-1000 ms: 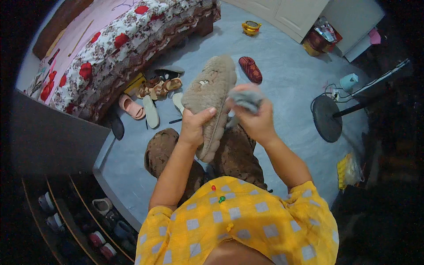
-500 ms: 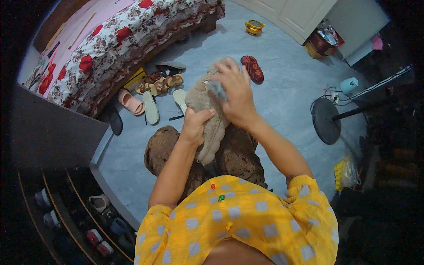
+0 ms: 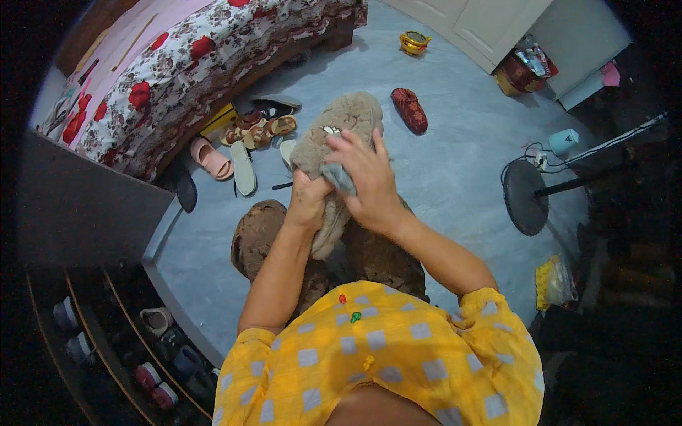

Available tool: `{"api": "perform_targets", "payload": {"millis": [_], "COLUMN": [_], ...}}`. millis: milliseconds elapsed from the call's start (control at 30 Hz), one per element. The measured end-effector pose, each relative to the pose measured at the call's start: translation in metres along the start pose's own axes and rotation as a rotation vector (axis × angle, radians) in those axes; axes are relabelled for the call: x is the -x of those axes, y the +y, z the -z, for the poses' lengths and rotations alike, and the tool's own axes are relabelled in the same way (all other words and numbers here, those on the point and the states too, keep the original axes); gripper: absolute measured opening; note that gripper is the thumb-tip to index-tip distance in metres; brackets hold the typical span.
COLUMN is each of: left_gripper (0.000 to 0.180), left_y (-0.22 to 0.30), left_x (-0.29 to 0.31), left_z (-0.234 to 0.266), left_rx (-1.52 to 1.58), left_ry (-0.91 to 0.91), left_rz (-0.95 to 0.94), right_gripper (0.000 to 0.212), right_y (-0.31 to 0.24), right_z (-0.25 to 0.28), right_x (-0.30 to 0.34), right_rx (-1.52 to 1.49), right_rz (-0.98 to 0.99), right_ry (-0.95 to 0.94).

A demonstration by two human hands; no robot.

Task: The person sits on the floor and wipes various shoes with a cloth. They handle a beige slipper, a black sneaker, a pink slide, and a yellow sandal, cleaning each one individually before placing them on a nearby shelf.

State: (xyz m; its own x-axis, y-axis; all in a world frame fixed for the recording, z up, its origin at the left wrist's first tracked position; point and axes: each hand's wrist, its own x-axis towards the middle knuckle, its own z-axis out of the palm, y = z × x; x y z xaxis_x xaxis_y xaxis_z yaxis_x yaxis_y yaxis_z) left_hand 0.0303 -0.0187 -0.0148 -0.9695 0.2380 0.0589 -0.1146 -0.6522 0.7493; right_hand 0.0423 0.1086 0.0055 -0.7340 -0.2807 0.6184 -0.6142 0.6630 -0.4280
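A fuzzy beige slipper (image 3: 354, 112) is held up above my knees, its toe end pointing away from me and a small white decoration on its upper. My left hand (image 3: 307, 204) grips its left side, thumb across the top. Against the middle of the slipper my right hand (image 3: 372, 186) presses a bluish-grey cloth (image 3: 339, 179), with several fingers reaching over the upper. Part of the cloth is hidden under the palm. Beyond the slipper, to the right, a dark red patterned slipper (image 3: 409, 112) lies on the floor.
Pink slippers (image 3: 212, 159), a pale insole-like shoe (image 3: 244, 169) and brown sandals (image 3: 263, 130) lie beside the bed (image 3: 170, 78). A shoe rack (image 3: 106, 319) stands at lower left. At right are a round black stand base (image 3: 526, 197) with cables and a light-blue container (image 3: 563, 140).
My right hand and the cloth have moved from near the toe toward me, down the slipper. The slipper has turned so that its upper shows more fully.
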Motion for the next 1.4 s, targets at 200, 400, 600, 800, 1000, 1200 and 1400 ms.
{"api": "perform_targets", "payload": {"millis": [200,400,600,800,1000,1200,1400], "left_gripper": [0.044,0.040,0.040,0.047,0.058,0.041,0.041], "left_y": [-0.001,-0.005,-0.006,-0.013,-0.014,-0.022,-0.023], "left_x": [0.001,0.006,0.016,0.019,0.001,0.006,0.020], "left_z": [0.006,0.000,0.004,0.007,0.002,-0.003,-0.012], "left_rx": [-0.010,-0.321,-0.647,-0.463,0.651,0.190,-0.578], "left_ry": [-0.060,-0.165,-0.346,-0.381,-0.168,-0.252,-0.443], "left_rz": [0.041,0.056,0.039,0.123,0.379,0.349,0.217], "right_gripper": [0.047,0.042,0.027,0.026,0.026,0.020,0.025], "right_y": [-0.003,0.052,0.070,0.061,0.049,0.046,0.039], "right_z": [0.018,0.032,0.058,0.066,0.063,0.083,0.092], "right_x": [0.006,-0.033,-0.051,-0.027,-0.003,0.007,-0.005], "right_rx": [-0.004,0.260,-0.104,-0.206,-0.309,-0.299,-0.083], "right_rz": [0.086,0.031,-0.418,-0.447,-0.284,-0.440,-0.364], "right_ry": [-0.068,0.099,0.163,0.174,0.342,0.274,0.057]}}
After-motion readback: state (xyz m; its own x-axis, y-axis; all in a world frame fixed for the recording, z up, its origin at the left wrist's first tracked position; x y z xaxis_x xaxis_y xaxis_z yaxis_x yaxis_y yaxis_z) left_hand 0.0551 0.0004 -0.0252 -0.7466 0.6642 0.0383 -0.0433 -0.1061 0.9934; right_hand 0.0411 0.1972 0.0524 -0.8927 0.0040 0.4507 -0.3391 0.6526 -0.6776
